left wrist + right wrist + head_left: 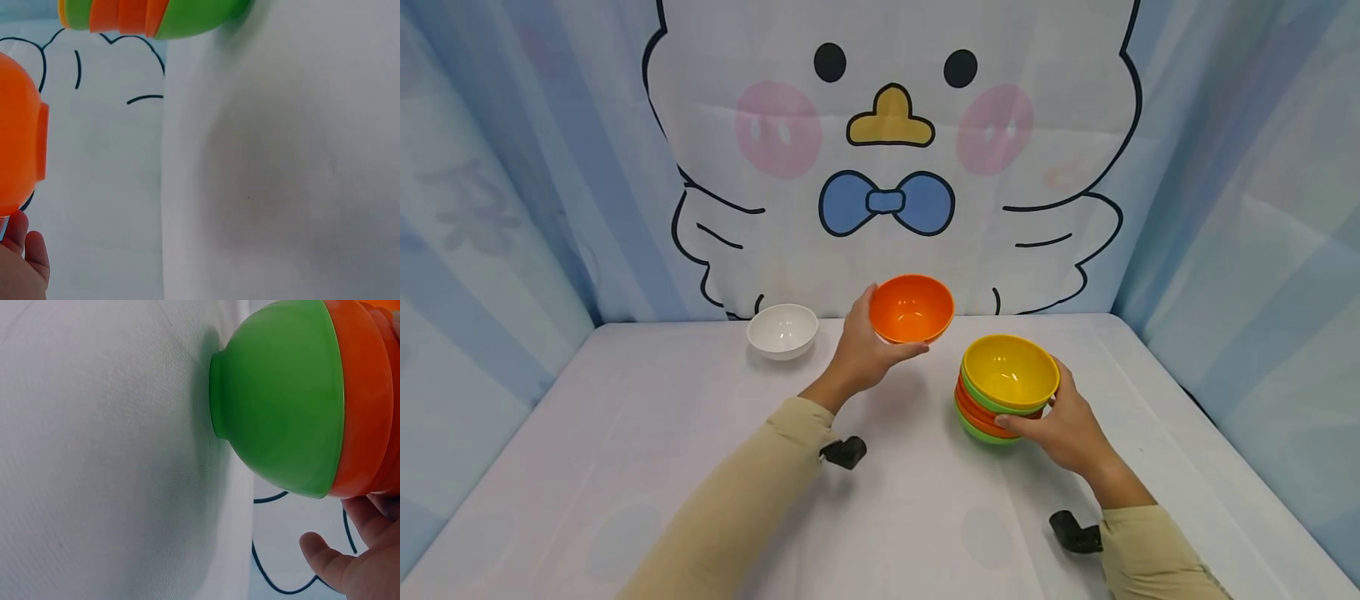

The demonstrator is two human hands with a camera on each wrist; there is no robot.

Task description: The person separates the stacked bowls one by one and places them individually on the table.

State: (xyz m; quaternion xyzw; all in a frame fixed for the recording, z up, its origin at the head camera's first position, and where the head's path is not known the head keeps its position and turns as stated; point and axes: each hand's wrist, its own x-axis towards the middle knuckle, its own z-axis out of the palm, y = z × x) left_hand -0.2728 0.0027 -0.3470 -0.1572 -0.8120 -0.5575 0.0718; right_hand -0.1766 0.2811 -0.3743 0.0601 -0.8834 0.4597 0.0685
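Note:
In the head view my left hand (865, 350) grips an orange bowl (913, 307) by its side, thumb along the near side, and holds it above the table. The left wrist view shows that bowl's base (42, 142) off the tabletop. My right hand (1067, 425) grips a stack of nested bowls from the right, thumb at the front. A yellow bowl (1011, 372) tops the stack, over green and orange ones. The lowest, a green bowl (284, 400), has its base right at the tabletop in the right wrist view.
A small white bowl (782, 332) stands at the table's back edge, left of my left hand. The white-covered table (880, 533) meets a cartoon-printed curtain (880, 258) behind, with blue patterned curtains on both sides. Black mounts (844, 452) stick out from both wrists.

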